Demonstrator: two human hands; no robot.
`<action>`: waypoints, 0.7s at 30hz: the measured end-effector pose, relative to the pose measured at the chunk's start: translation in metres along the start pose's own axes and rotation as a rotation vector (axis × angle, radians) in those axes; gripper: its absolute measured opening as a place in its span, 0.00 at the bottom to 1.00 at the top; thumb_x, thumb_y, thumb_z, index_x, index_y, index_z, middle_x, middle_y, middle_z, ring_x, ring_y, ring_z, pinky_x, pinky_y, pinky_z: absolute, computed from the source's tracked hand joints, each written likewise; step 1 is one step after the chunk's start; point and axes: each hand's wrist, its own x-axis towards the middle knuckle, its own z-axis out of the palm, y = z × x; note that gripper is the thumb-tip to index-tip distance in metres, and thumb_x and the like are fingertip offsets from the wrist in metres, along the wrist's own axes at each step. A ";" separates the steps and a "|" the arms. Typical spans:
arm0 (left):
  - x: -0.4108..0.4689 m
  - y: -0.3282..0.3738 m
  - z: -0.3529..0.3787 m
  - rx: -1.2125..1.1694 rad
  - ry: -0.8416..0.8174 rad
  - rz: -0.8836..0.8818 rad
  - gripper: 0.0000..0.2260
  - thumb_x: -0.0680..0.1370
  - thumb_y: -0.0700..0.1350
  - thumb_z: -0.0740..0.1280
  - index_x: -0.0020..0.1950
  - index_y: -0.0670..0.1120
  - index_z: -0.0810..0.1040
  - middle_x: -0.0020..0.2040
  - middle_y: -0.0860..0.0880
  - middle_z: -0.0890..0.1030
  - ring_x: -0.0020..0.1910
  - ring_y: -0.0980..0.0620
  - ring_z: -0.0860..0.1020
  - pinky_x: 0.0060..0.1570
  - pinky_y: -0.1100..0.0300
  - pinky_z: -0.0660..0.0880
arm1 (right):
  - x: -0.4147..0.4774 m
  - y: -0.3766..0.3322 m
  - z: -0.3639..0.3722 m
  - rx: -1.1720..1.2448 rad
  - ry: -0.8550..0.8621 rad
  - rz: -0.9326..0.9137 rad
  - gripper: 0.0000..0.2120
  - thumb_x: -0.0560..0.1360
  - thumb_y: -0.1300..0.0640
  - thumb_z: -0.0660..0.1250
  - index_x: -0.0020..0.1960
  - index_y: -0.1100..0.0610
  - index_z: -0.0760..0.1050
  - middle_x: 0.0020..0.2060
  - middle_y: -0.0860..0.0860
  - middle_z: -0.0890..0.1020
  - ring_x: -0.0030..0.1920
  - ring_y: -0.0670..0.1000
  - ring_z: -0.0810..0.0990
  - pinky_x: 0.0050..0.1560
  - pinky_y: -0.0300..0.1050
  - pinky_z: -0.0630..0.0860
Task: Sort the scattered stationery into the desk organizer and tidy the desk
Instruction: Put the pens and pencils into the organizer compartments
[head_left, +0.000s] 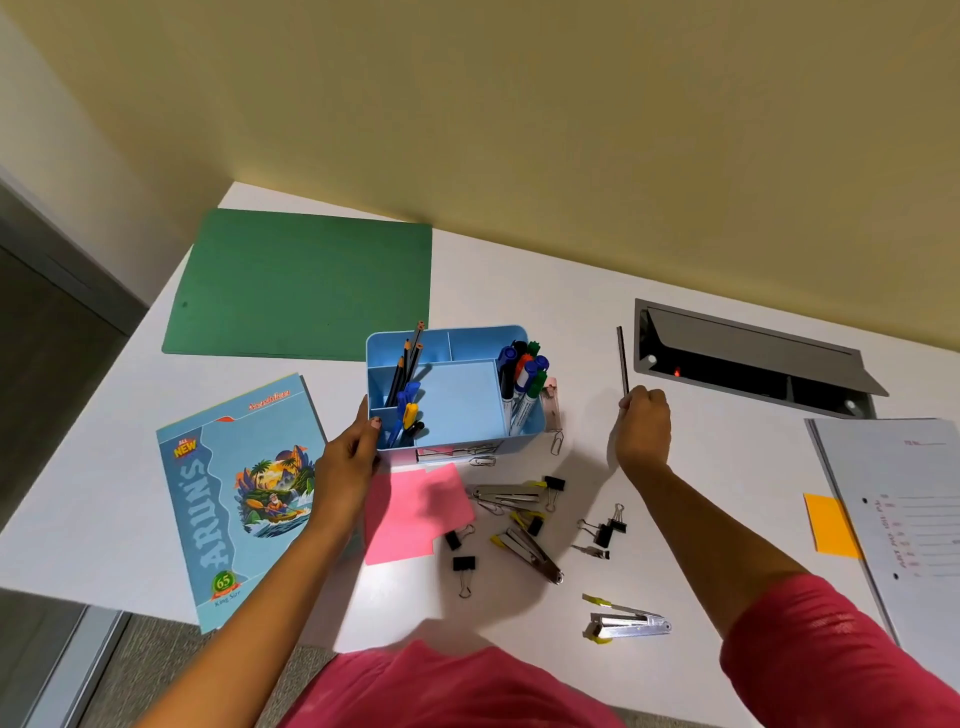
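- The left hand (348, 457) has the blue organizer (457, 400) by its near-left corner. The thumb is hooked over the rim and the fingers are wrapped round the outside wall.
- The right hand (641, 431) is pinching a dark pencil (623, 358) by its near end, off to the right of the organizer. The rest of it points away toward the far side. Can't tell if it touches the desk (701, 509).
- The organizer sits mid-desk. There are more pencils (408, 364) in the far-left slot, blue and yellow pens (408, 415) in the near-left one, and markers (522, 384) packed into the right slot.
- A couple of paper clips (556, 441) lie just beside its near-right corner.
- The pink sticky notes (415, 512) lie right up against the organizer's near side, next to the left wrist.
- Black binder clips (602, 530) and metal staplers (530, 551) are scattered to the right of the pink notes. One stapler is on its own by the near edge.
- There's a green folder (306, 286) far left and a blue notebook (239, 499) near left.
- Over on the right, an orange sticky note (831, 525) sits against a white file (904, 509), with an open cable hatch (748, 358) beyond.
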 end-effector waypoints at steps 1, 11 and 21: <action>0.001 -0.001 0.000 0.003 0.006 -0.008 0.19 0.81 0.51 0.60 0.29 0.52 0.72 0.26 0.52 0.69 0.33 0.49 0.69 0.43 0.49 0.72 | -0.002 -0.001 0.000 0.014 0.000 0.014 0.14 0.72 0.72 0.64 0.57 0.67 0.71 0.53 0.62 0.74 0.52 0.60 0.75 0.51 0.49 0.75; 0.000 -0.001 0.000 -0.017 -0.020 0.002 0.12 0.81 0.53 0.59 0.41 0.55 0.78 0.36 0.49 0.78 0.42 0.45 0.77 0.53 0.39 0.75 | -0.015 -0.030 -0.016 0.284 0.049 0.054 0.09 0.77 0.68 0.60 0.56 0.70 0.72 0.54 0.65 0.72 0.54 0.63 0.73 0.53 0.48 0.69; -0.002 0.001 -0.001 0.010 -0.019 0.016 0.13 0.80 0.58 0.58 0.41 0.57 0.78 0.43 0.38 0.81 0.44 0.43 0.78 0.51 0.39 0.76 | -0.079 -0.142 -0.069 0.612 0.443 -0.474 0.07 0.79 0.61 0.60 0.48 0.61 0.76 0.42 0.54 0.78 0.44 0.51 0.73 0.45 0.43 0.67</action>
